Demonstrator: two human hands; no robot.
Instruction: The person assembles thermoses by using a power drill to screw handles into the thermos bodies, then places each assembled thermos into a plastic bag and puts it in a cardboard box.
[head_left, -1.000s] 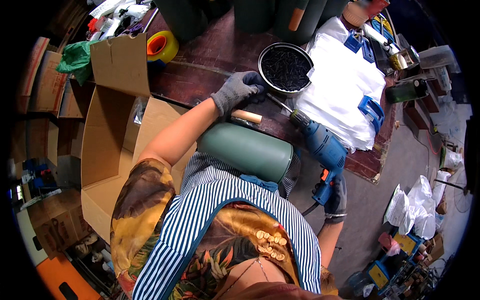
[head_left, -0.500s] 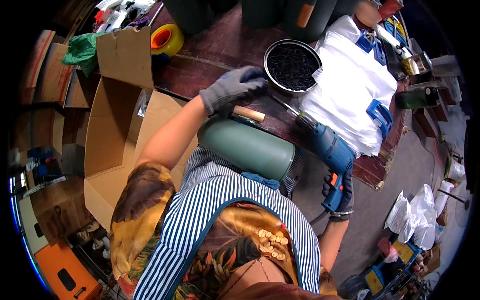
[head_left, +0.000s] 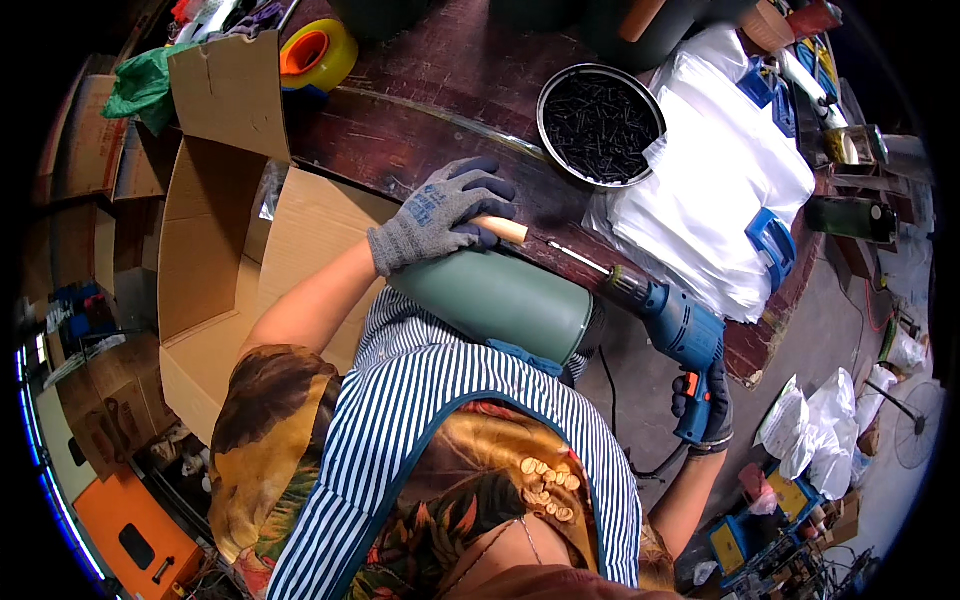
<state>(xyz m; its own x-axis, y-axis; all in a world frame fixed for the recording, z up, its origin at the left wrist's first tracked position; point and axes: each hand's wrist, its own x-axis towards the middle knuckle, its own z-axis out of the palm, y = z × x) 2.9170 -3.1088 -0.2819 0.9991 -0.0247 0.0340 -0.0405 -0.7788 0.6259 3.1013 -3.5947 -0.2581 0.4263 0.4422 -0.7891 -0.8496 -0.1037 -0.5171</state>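
Note:
A dark green cylinder [head_left: 500, 300] lies on its side across my lap, against the table edge. My left hand [head_left: 435, 222], in a grey glove, rests at its top with fingers curled round a wooden handle [head_left: 507, 229], whose right end sticks out. In my gloved right hand [head_left: 713, 405] is a blue power drill [head_left: 680, 322], gripped by its handle near the orange trigger. Its long bit points left toward the wooden handle's end, with a gap between them. At the bit's tip is something small and dark, perhaps a screw.
A round tin [head_left: 543, 108] of black screws [head_left: 600, 125] stands on the dark red table [head_left: 400, 140]. White sheets [head_left: 710, 180] are stacked to its right, with blue clamps [head_left: 771, 245]. An open cardboard box [head_left: 205, 240] and a yellow tape roll [head_left: 340, 50] are at the left.
My left hand has come back from beside the screw tin to the wooden handle. The drill has moved slightly right and down, its bit now pointing at the handle's end.

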